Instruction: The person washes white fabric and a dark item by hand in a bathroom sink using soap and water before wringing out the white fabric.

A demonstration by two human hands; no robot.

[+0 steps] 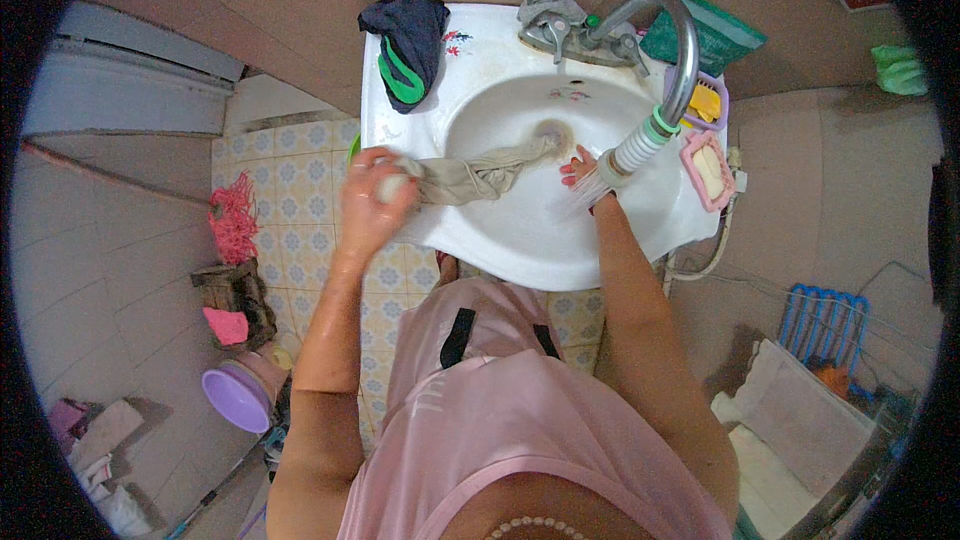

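One whitish lump (394, 188) fills the gripping left hand (378, 202), by a grey cloth (470, 178) trailing rightward into the white basin (545, 230); the open right hand (580, 170) is below the tap (686, 50). Right of it, a pink dish (718, 204) holds soap (709, 170); farther, a lilac tray (721, 93), something yellow (704, 103).

At left, a purple basin (236, 401) and pink-stranded mop (234, 222); at right, a blue tubular rack (821, 324) and light-green plastic bag (900, 71).
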